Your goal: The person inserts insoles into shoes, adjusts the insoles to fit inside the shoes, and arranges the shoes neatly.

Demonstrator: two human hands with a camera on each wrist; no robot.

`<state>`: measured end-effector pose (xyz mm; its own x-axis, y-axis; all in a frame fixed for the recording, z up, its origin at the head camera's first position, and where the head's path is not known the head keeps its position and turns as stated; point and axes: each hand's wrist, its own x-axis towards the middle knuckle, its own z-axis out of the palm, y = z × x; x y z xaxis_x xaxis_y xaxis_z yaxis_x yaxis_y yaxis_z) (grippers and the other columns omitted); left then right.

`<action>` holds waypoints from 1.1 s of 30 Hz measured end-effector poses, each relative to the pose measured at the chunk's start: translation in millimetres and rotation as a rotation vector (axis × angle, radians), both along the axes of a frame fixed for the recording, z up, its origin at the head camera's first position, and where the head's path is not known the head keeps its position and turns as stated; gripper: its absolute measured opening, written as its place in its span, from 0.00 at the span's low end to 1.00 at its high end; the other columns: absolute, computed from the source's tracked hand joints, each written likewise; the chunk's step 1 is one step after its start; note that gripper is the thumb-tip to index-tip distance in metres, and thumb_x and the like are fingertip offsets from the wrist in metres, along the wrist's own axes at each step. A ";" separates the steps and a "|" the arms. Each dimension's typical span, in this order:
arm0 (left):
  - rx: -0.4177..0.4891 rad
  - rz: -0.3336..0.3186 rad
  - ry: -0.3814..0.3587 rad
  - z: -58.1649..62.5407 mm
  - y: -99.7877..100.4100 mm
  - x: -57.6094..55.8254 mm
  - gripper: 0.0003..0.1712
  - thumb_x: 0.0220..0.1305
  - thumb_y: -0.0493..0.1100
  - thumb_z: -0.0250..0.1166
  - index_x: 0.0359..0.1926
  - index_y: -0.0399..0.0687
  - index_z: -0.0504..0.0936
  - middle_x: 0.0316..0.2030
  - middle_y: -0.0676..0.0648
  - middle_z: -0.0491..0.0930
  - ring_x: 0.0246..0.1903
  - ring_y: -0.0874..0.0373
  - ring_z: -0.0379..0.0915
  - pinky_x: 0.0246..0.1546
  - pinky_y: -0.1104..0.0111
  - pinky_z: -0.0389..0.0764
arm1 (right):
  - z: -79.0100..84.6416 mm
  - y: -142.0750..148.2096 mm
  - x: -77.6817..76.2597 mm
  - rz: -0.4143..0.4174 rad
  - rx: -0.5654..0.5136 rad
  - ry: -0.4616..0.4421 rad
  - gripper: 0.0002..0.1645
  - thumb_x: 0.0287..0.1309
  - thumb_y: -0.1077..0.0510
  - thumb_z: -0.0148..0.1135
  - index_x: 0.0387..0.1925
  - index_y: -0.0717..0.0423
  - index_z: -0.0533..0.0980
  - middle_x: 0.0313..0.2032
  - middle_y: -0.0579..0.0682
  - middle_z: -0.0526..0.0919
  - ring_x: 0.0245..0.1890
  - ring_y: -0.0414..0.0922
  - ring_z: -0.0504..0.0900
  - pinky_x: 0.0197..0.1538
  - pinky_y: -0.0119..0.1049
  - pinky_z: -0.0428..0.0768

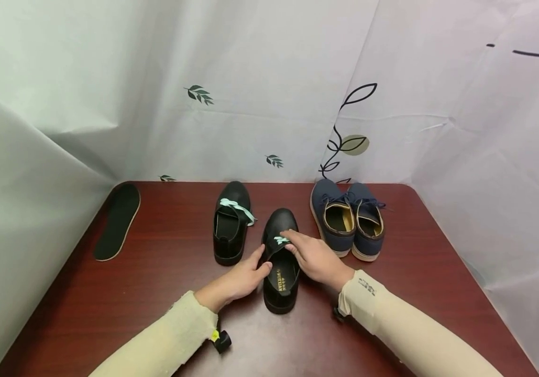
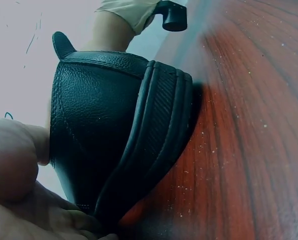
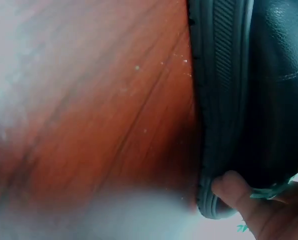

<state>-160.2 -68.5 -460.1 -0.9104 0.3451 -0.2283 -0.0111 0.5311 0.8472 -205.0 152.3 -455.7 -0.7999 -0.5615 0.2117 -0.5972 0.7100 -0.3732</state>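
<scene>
A black leather shoe with mint-green laces and gold print on its insole sits upright on the table, toe pointing away. My left hand holds its left side, fingers along the outside and thumb at the opening's rim; the left wrist view shows the heel close up. Across the shoe's right side, my right hand grips it with fingertips over the tied laces and thumb near the tongue. In the right wrist view, one finger touches the shoe near its sole, beside the green lace.
Another black shoe with loose mint-green laces stands behind to the left. Two navy lace-up shoes stand at the back right. A black insole lies at the left edge of the dark red table. White patterned sheeting hangs around the table.
</scene>
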 end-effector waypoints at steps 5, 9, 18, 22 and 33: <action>0.011 0.022 0.012 -1.5 -1.4 0.4 0.39 0.76 0.53 0.52 0.78 0.40 0.51 0.75 0.28 0.60 0.74 0.37 0.55 0.74 0.38 0.60 | -2.3 -3.5 -0.4 -0.029 -0.014 0.018 0.23 0.77 0.47 0.46 0.67 0.46 0.72 0.64 0.56 0.82 0.66 0.50 0.77 0.62 0.56 0.82; -0.002 0.040 0.057 -2.1 -3.4 1.9 0.39 0.75 0.55 0.54 0.77 0.40 0.56 0.74 0.28 0.63 0.73 0.36 0.58 0.72 0.37 0.62 | -2.4 -5.8 -1.6 -0.055 -0.009 -0.002 0.23 0.77 0.47 0.47 0.67 0.45 0.72 0.64 0.58 0.82 0.64 0.51 0.78 0.60 0.57 0.83; 0.044 0.010 0.292 22.1 -33.2 12.5 0.22 0.70 0.46 0.64 0.63 0.48 0.80 0.59 0.40 0.84 0.53 0.51 0.83 0.54 0.50 0.85 | 1.8 -6.3 -0.8 -0.073 -0.001 -0.062 0.23 0.77 0.46 0.48 0.66 0.44 0.73 0.64 0.59 0.81 0.65 0.50 0.77 0.62 0.57 0.81; -0.083 0.107 0.452 39.5 -66.8 4.4 0.13 0.68 0.47 0.66 0.50 0.52 0.87 0.46 0.47 0.90 0.36 0.58 0.83 0.40 0.57 0.85 | 3.1 -6.0 -1.0 -0.070 -0.001 -0.061 0.22 0.77 0.47 0.48 0.66 0.45 0.73 0.64 0.59 0.81 0.65 0.50 0.78 0.62 0.56 0.81; -0.381 0.365 0.507 50.8 -198.7 -58.0 0.20 0.73 0.53 0.56 0.50 0.43 0.83 0.50 0.32 0.86 0.44 0.38 0.80 0.44 0.43 0.78 | 3.3 -7.2 -0.4 -0.083 0.034 -0.058 0.22 0.77 0.46 0.47 0.65 0.46 0.74 0.63 0.60 0.82 0.61 0.51 0.81 0.60 0.55 0.83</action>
